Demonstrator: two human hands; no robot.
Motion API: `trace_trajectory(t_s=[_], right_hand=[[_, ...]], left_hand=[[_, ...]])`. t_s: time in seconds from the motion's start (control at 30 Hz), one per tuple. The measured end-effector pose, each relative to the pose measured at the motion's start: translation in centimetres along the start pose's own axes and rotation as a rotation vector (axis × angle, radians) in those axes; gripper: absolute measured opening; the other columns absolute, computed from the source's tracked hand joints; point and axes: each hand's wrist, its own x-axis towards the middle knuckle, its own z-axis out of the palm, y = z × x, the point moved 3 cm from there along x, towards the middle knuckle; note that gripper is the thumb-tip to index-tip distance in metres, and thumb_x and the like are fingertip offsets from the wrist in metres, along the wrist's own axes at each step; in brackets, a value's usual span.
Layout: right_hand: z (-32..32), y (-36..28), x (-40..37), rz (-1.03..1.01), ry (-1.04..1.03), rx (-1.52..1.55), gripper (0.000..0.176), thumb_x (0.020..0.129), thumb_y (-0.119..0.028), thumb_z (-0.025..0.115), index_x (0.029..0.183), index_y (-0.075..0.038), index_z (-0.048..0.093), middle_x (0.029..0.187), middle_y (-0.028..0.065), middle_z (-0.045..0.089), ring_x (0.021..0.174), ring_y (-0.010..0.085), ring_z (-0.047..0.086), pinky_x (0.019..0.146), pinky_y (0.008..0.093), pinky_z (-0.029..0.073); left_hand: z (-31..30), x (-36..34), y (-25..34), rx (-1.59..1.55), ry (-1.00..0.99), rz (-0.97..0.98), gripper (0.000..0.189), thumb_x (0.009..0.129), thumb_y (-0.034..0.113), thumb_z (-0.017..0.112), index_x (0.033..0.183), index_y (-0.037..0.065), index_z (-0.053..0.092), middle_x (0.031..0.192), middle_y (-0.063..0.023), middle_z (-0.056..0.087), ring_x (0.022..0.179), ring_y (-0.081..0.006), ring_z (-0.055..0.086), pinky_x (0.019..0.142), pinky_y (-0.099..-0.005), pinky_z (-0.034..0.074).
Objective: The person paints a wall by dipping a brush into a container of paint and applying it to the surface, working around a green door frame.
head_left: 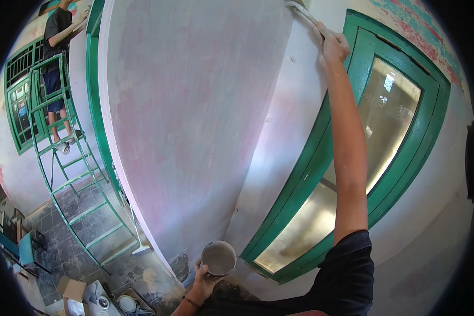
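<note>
My right hand (336, 47) is raised at the top, closed around the handle of a paintbrush (304, 13). The brush's far end meets the wall near the corner beside the green-framed window (395, 100). Low in the view, my left hand (203, 283) grips a round container (219, 258) from its left side, with its opening facing up. Greyish material shows inside it. Behind both hands stands a pale wall (189, 105) with faint pink patches.
Another person (55, 47) stands on a green metal ladder (71, 181) at the left, by a barred window (22, 100). An open cardboard box (72, 292), a blue chair (26, 248) and a broom head (141, 250) are on the tiled floor.
</note>
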Motion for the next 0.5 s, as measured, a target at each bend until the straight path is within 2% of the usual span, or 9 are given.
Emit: trace_trajectory(t_s=[0.1, 0.2, 0.3, 0.4, 0.5], right_hand=[[-1.9, -2.3, -2.0, 0.134, -0.257, -0.694, 0.027, 0.085, -0.007, 0.084, 0.095, 0.007, 0.064, 0.086, 0.015, 0.074, 0.07, 0.0193, 0.072, 0.061, 0.0279, 0.059], [-2.3, -3.3, -3.3, 0.14, -0.477, -0.838, 0.032, 0.086, -0.019, 0.084, 0.106, 0.004, 0.074, 0.083, 0.0077, 0.076, 0.067, 0.0117, 0.065, 0.059, 0.0256, 0.051], [-1.9, -4.5, -2.4, -0.238, -0.404, -1.088, 0.029, 0.088, -0.021, 0.08, 0.108, 0.0, 0.079, 0.084, 0.0091, 0.077, 0.068, 0.0114, 0.067, 0.067, 0.0251, 0.053], [-0.5, -4.2, -1.4, -0.27, -0.342, -0.832, 0.025, 0.089, -0.024, 0.08, 0.103, -0.002, 0.08, 0.087, 0.0051, 0.077, 0.075, 0.0086, 0.064, 0.071, 0.0238, 0.05], [0.7, -2.9, -0.4, -0.298, -0.329, -0.97, 0.027, 0.088, -0.027, 0.08, 0.103, -0.005, 0.081, 0.084, 0.0034, 0.076, 0.075, 0.0083, 0.064, 0.07, 0.0241, 0.05]], left_hand=[[-1.2, 0.4, -0.5, -0.032, 0.007, -0.011, 0.081, 0.084, 0.037, 0.075, 0.146, 0.027, 0.024, 0.149, -0.0147, 0.035, 0.14, -0.0392, 0.042, 0.108, -0.0669, 0.042], [-0.9, -0.1, -0.1, -0.014, 0.045, 0.0, 0.081, 0.084, 0.037, 0.075, 0.147, 0.026, 0.024, 0.15, -0.0143, 0.034, 0.141, -0.0386, 0.041, 0.109, -0.0678, 0.041], [-1.1, 0.2, -0.2, -0.004, 0.043, -0.006, 0.083, 0.084, 0.038, 0.075, 0.148, 0.025, 0.023, 0.151, -0.0139, 0.034, 0.142, -0.0379, 0.041, 0.109, -0.069, 0.04], [-0.4, 0.1, 0.0, 0.02, 0.042, -0.005, 0.085, 0.084, 0.038, 0.075, 0.148, 0.025, 0.022, 0.15, -0.014, 0.034, 0.142, -0.0376, 0.04, 0.11, -0.0689, 0.039], [-0.7, 0.4, -0.3, 0.006, 0.039, -0.018, 0.086, 0.083, 0.039, 0.076, 0.148, 0.025, 0.023, 0.151, -0.0141, 0.034, 0.142, -0.0374, 0.04, 0.109, -0.0683, 0.039]])
